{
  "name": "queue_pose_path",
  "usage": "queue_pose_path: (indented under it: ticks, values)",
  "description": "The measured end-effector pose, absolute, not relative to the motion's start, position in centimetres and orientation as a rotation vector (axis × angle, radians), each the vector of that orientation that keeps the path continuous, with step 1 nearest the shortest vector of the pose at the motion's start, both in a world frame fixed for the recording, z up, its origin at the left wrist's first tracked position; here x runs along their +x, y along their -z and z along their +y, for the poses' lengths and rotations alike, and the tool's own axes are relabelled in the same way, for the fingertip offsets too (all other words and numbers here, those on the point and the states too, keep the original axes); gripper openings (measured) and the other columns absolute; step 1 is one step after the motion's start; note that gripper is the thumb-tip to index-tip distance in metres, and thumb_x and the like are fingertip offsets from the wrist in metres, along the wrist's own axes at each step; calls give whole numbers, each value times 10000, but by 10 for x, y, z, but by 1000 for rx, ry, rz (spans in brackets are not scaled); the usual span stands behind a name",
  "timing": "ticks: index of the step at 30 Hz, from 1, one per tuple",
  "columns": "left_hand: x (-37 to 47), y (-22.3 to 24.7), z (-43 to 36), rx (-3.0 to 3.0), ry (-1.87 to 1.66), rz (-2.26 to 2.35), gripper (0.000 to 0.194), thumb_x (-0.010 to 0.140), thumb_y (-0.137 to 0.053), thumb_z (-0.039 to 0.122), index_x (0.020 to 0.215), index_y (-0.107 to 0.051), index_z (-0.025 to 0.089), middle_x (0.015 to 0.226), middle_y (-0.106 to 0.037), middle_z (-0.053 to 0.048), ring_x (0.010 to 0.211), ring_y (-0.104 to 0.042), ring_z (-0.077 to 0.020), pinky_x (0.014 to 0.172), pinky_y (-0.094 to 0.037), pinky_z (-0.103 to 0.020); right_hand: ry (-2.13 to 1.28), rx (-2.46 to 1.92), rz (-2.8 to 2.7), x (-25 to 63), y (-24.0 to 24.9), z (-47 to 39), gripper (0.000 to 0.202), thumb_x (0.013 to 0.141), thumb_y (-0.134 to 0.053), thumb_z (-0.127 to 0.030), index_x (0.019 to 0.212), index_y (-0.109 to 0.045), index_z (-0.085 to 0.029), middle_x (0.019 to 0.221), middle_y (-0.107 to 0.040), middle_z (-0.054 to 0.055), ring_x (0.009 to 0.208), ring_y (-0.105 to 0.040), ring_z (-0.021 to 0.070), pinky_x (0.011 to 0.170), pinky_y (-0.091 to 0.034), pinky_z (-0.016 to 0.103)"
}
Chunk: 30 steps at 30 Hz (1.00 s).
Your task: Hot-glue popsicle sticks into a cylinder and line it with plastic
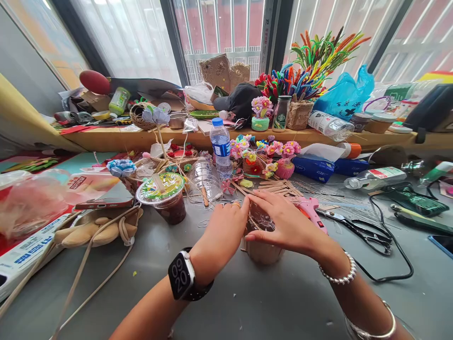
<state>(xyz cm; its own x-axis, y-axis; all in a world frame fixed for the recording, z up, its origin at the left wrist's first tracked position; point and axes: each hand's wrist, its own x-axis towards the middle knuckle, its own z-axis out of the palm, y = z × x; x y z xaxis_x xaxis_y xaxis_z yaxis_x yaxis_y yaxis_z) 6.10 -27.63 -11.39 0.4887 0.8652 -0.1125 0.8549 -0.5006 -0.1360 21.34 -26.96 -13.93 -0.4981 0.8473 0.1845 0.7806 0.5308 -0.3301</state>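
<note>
A clear plastic cup (265, 254) with a brownish lower part stands on the grey table in front of me. My left hand (223, 229), wearing a watch, is closed at the cup's left side, its fingertips pressed near the rim. Across the top and right side curves my right hand (283, 222), thumb on the near side and fingers reaching over to meet the left fingertips. A narrow brown strip shows at the cup's left edge, partly hidden by my left hand. Just behind lie flat wooden craft sticks (281, 187). A pink glue gun (311, 211) rests right of my right hand.
Black-handled scissors (368, 231) and a black cable (406, 271) lie to the right. A lidded drink cup (166, 198), a water bottle (221, 148) and fuzzy-wire flowers (269, 153) stand behind. On the left are a phone (108, 200) and a bag with cords (99, 231).
</note>
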Motion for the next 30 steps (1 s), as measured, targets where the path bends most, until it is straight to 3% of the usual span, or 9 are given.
queue_pose_path:
  ticks: [9,16,23,27,30]
  values:
    - [36,105,-271,-2828,-71,-1335,284,826,-385,130,1096,-469,159,952,-613,-67,879,-585,-197,738,-440,-309,-238,-1346,-2412,209,140,-272,917,561,-435,-754,1263,-417,-166,1325,-396,133,1205,-324,316,949,-283,540]
    - [44,100,-270,-2739,-64,-1404,213,856,-379,253,916,-556,149,842,-637,-69,775,-608,-206,658,-454,-303,-222,-1345,-2405,207,141,-273,922,556,-439,-754,1256,-423,-154,1317,-405,135,1205,-323,318,949,-281,545]
    - [46,100,-269,-2710,-72,-1432,187,832,-431,253,929,-561,160,846,-646,-60,792,-616,-222,666,-460,-318,-357,-1281,-2425,216,134,-272,926,553,-487,-726,1273,-396,-151,1353,-355,130,1241,-292,283,994,-253,497]
    - [44,101,-269,-2732,48,-1385,345,839,-420,241,1181,-412,203,862,-636,-35,777,-614,-197,638,-453,-286,-386,-1224,-2445,222,132,-271,813,634,-484,-663,1252,-421,-139,1339,-377,131,1235,-315,250,993,-288,438]
    - [42,101,-270,-2752,12,-1329,332,848,-386,203,1178,-427,218,839,-625,-32,747,-607,-173,617,-437,-252,-337,-1224,-2452,222,133,-270,754,658,-496,-623,1231,-446,-136,1324,-398,135,1225,-328,260,986,-287,458]
